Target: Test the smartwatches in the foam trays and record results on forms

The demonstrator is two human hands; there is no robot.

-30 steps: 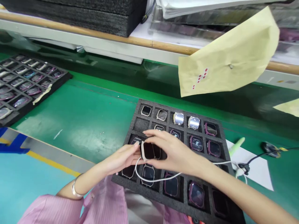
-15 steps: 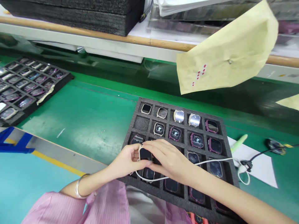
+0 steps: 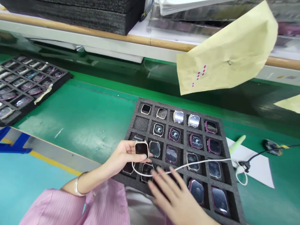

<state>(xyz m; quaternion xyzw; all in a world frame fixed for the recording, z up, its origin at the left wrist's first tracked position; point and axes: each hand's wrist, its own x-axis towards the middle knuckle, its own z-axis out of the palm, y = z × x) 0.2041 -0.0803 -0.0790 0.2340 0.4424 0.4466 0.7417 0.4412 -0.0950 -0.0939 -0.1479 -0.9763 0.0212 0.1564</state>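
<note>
My left hand (image 3: 126,156) grips a smartwatch body (image 3: 141,148) with a silver rim and a dark screen, thumb across its lower edge. A thin white charging cable (image 3: 206,161) runs from beneath that hand over the tray; whether it touches the watch is hidden. Below them lies a dark foam tray (image 3: 140,124) whose compartments hold several watch bodies, silver and purple, a few with lit dials such as this silver watch (image 3: 158,129). My right hand (image 3: 175,200) hovers over the tray's near edge with fingers spread, holding nothing and covering some compartments.
Another foam tray of watches (image 3: 30,78) sits at the left. A yellow paper sheet (image 3: 225,59) hangs from the shelf edge (image 3: 164,46). On the right are a white paper (image 3: 262,172), a green pen-like item (image 3: 237,144) and a black cable connector (image 3: 244,165). Black foam blocks (image 3: 93,18) stand on the shelf.
My right hand has let go of the watch and moved down and right, its fingers spreading. The left hand alone keeps the watch, now slightly higher and turned.
</note>
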